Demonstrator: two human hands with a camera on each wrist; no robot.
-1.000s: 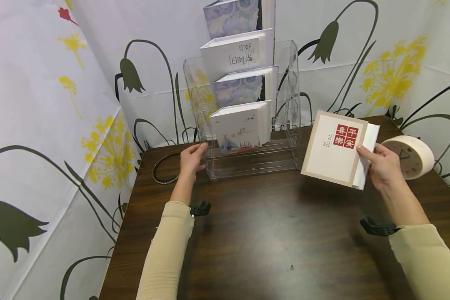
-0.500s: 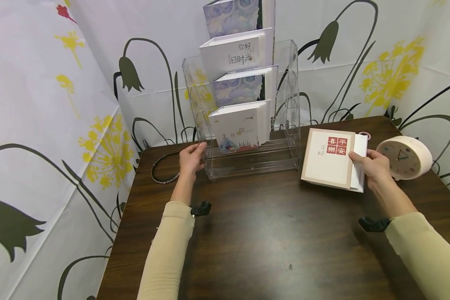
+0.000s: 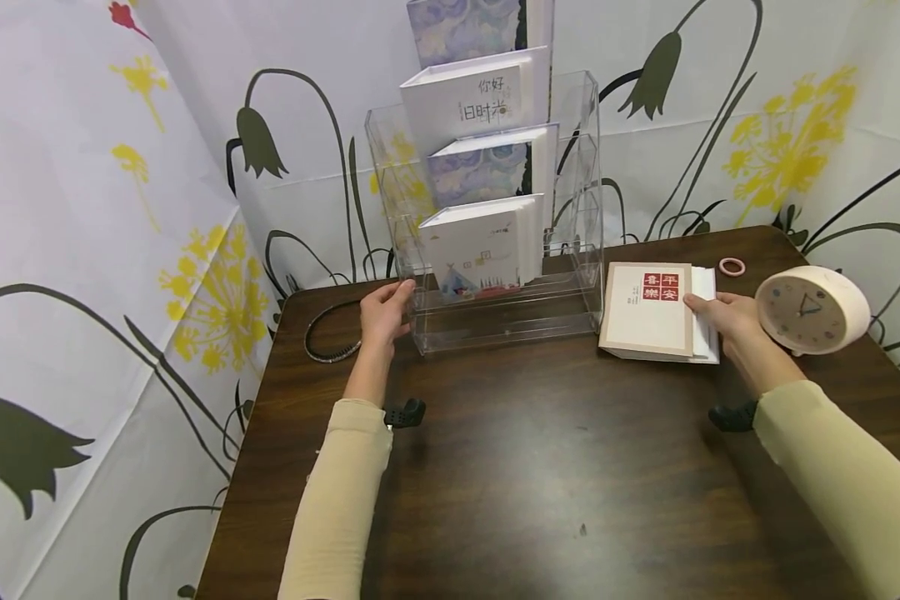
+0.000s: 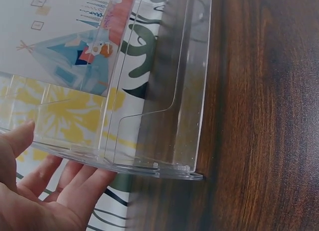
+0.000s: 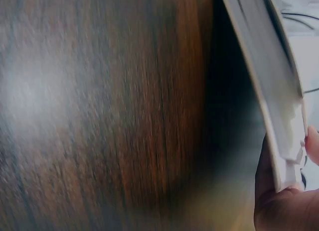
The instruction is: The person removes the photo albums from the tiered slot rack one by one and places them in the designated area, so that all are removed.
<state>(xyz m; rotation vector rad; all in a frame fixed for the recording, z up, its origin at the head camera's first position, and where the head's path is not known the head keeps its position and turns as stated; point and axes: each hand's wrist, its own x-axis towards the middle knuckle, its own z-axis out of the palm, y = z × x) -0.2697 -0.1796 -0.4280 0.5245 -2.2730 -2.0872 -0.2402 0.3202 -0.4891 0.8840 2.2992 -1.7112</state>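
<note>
My right hand (image 3: 737,322) pinches a book (image 3: 648,312) with a cream cover, tan border and red square of characters, thumb on top and fingers beneath. That book lies at a slant, low by the rack's right side; the right wrist view shows its page edges (image 5: 284,91) with dark shadow below. Whether it touches the table is unclear. My left hand (image 3: 384,313) holds the left side of a clear tiered rack (image 3: 506,333). In the left wrist view its thumb laps over the panel's edge, and the fingertips touch the outer face. Several books stand in the rack, the front one (image 3: 480,250) showing a blue tent.
A round pink clock (image 3: 813,310) stands right of my right hand. Behind it lies a pink ring (image 3: 731,267). A black cord-like loop (image 3: 330,333) lies left of the rack. The dark wooden table (image 3: 525,467) meets flower-print cloth (image 3: 307,167) at back and left.
My right hand has lowered the book and moved it left, closer to the rack, tilting it flatter. The pink ring has come into view. My left hand stays at the rack.
</note>
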